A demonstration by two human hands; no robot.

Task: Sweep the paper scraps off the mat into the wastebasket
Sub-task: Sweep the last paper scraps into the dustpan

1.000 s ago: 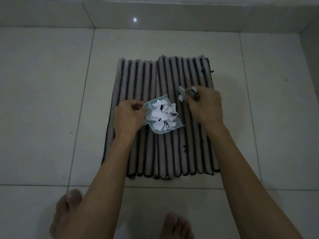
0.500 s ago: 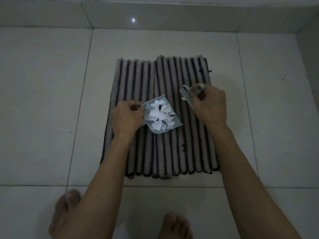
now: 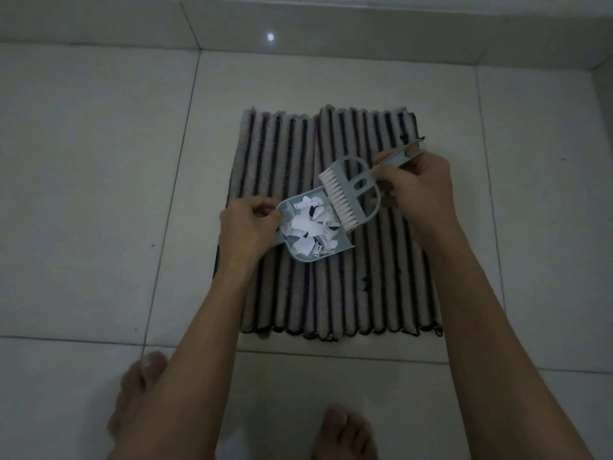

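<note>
A striped ribbed mat [image 3: 335, 293] lies on the tiled floor. Over its middle my left hand [image 3: 247, 227] grips the handle of a small pale blue dustpan [image 3: 298, 257], which holds a heap of white paper scraps [image 3: 310, 225]. My right hand [image 3: 419, 187] grips the handle of a matching pale blue brush [image 3: 351, 194]. The brush's white bristles rest at the dustpan's open right edge, touching the scraps. No wastebasket is in view, and I see no loose scraps on the mat.
Pale floor tiles [image 3: 99, 194] surround the mat, with a low tiled step or wall base [image 3: 331, 24] along the far side. My two bare feet [image 3: 139, 393] [image 3: 345, 433] stand on the floor just in front of the mat's near edge.
My right hand has turned the brush so its whole head and bristles now show, and brought it left against the dustpan's edge. The dustpan and left hand have stayed put.
</note>
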